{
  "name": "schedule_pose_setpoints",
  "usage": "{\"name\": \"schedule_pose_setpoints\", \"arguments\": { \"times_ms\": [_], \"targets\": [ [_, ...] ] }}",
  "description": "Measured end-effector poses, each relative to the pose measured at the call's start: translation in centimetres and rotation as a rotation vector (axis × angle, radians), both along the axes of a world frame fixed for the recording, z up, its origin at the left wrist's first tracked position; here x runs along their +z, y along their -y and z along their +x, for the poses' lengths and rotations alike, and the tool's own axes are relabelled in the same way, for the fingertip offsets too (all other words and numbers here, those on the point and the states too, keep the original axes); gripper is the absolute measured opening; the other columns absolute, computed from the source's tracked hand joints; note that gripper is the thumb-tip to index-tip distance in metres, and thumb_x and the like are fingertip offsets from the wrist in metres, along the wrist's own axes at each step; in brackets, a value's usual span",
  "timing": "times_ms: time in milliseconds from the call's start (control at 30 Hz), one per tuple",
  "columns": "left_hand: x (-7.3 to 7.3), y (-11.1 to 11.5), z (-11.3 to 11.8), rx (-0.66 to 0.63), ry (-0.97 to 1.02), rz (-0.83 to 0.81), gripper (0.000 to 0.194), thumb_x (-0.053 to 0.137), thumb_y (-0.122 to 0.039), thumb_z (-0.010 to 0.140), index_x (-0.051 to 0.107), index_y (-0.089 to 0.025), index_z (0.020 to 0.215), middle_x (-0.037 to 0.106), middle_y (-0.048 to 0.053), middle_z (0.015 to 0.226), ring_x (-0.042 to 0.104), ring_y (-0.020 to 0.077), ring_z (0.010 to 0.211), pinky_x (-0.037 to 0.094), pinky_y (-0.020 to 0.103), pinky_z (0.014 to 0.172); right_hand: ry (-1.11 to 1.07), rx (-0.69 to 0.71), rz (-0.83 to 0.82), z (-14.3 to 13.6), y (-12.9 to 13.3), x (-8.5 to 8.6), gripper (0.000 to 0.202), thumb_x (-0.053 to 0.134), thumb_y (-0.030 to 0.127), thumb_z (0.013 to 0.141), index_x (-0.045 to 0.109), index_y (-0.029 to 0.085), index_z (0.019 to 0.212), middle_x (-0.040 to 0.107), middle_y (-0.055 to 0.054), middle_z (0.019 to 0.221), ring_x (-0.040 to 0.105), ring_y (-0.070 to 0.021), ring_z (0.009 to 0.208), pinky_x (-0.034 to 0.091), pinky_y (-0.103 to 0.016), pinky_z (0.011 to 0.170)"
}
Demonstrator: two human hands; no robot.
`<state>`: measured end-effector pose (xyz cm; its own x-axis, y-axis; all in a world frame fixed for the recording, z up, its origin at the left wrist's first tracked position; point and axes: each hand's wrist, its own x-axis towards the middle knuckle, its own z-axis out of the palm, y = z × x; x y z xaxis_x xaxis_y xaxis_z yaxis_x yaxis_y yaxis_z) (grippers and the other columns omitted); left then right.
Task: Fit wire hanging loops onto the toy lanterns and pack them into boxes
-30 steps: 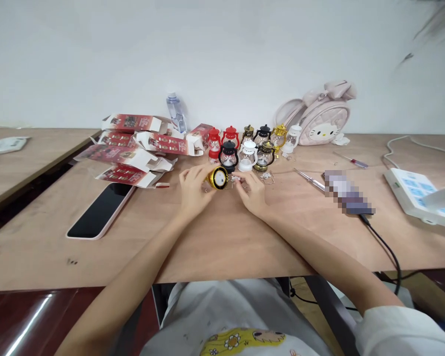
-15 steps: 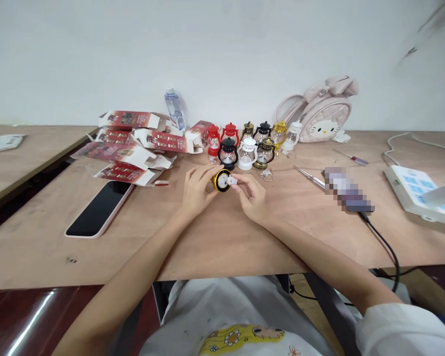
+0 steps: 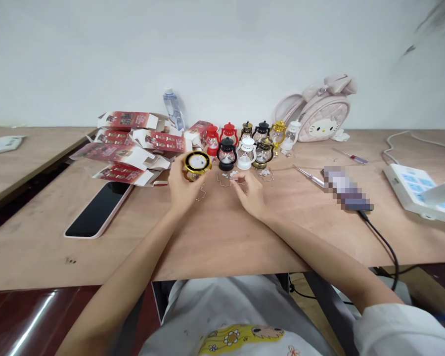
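Observation:
My left hand (image 3: 183, 182) is wrapped around a small gold lantern (image 3: 197, 165), tipped so that its round base, with a black ring and white centre, faces up toward me. To the right, my right hand (image 3: 250, 193) is low over the table with thumb and fingertips pinched together. Small white pieces (image 3: 233, 174) and bent thin wires (image 3: 222, 181) lie right at those fingertips; what the pinch holds, if anything, is too small to make out. Just behind stand a black lantern (image 3: 227, 155) and a white lantern (image 3: 246, 154), among several others in red, gold and bronze.
Opened red-and-white boxes (image 3: 133, 153) pile up on the left, behind a phone (image 3: 99, 210). A water bottle (image 3: 174, 110) and pink backpack (image 3: 324, 116) stand by the wall. On the right lie screwdrivers (image 3: 356, 159), a cabled phone (image 3: 346, 190) and a power strip (image 3: 421, 193).
My left hand has shifted left and tilted the lantern's base upward. My right hand has left the base, where it held a small white piece, and come down to the parts on the table.

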<state>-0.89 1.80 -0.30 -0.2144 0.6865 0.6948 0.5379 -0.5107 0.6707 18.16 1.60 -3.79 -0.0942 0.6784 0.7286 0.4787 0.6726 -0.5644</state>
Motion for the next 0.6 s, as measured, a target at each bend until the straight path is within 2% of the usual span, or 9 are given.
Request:
{"name": "schedule_pose_setpoints", "arguments": {
  "times_ms": [133,200,267,333,400,500,600],
  "targets": [
    [0.3,-1.8,-0.9,-0.068,0.642,-0.122,0.038,0.074,-0.04,0.069,0.058,-0.018,0.096,0.065,0.005,0.1,0.062,0.0174,0.094,0.05,0.029,0.085,0.332,-0.119,-0.227,0.3,-0.9,-0.7,0.007,0.056,0.018,0.084,0.062,0.018,0.086,0.065,-0.008,0.092,0.054,-0.0238,0.091,0.045,-0.04,0.086],
    [0.5,-2.4,-1.3,-0.141,0.918,-0.261,0.032,0.069,-0.044,0.074,0.059,-0.018,0.09,0.066,0.005,0.094,0.064,0.016,0.087,0.052,0.026,0.078,0.458,-0.193,-0.236,0.2,-0.7,-0.7,0.015,0.057,0.022,0.083,0.064,0.017,0.095,0.062,-0.013,0.105,0.051,-0.0282,0.1,0.043,-0.045,0.089],
    [0.8,-2.6,-1.5,-0.21,1.112,-0.425,0.03,0.062,-0.047,0.08,0.06,-0.018,0.088,0.067,0.004,0.088,0.065,0.0144,0.081,0.054,0.023,0.07,0.534,-0.19,-0.148,-0.1,-0.2,-0.5,0.024,0.056,0.027,0.085,0.063,0.016,0.106,0.056,-0.015,0.121,0.046,-0.0313,0.111,0.04,-0.048,0.092],
    [1.2,-2.4,-1.4,-0.273,1.219,-0.563,0.029,0.055,-0.047,0.086,0.061,-0.019,0.088,0.067,0.003,0.082,0.065,0.0121,0.076,0.054,0.019,0.063,0.601,-0.08,0.002,-0.8,0.2,-0.3,0.026,0.051,0.024,0.089,0.061,0.017,0.112,0.055,-0.014,0.129,0.043,-0.0304,0.118,0.038,-0.048,0.096],
    [1.4,-2.0,-1.3,-0.32,1.251,-0.642,0.029,0.051,-0.045,0.089,0.062,-0.019,0.087,0.067,0.001,0.078,0.065,0.0104,0.072,0.053,0.016,0.059,0.672,0.077,0.162,-1.7,0.3,-0.2,0.027,0.046,0.017,0.091,0.06,0.02,0.114,0.058,-0.011,0.127,0.043,-0.0266,0.122,0.037,-0.046,0.099],
    [1.6,-1.6,-1.1,-0.349,1.215,-0.671,0.023,0.054,-0.041,0.087,0.062,-0.019,0.088,0.068,0.001,0.078,0.066,0.0114,0.074,0.054,0.017,0.06,0.767,0.252,0.334,-3.4,0.1,-0.3,0.033,0.042,0.008,0.092,0.06,0.024,0.114,0.067,-0.007,0.111,0.049,-0.021,0.116,0.038,-0.041,0.097],
    [1.5,-1.4,-1.3,-0.342,1.183,-0.67,0.016,0.06,-0.035,0.083,0.061,-0.019,0.088,0.068,0.001,0.08,0.066,0.013,0.077,0.056,0.019,0.063,0.845,0.303,0.404,-4.7,-0.2,-0.3,0.031,0.042,0.006,0.092,0.064,0.024,0.104,0.07,-0.005,0.088,0.056,-0.0191,0.096,0.041,-0.037,0.085]
  ]
}}
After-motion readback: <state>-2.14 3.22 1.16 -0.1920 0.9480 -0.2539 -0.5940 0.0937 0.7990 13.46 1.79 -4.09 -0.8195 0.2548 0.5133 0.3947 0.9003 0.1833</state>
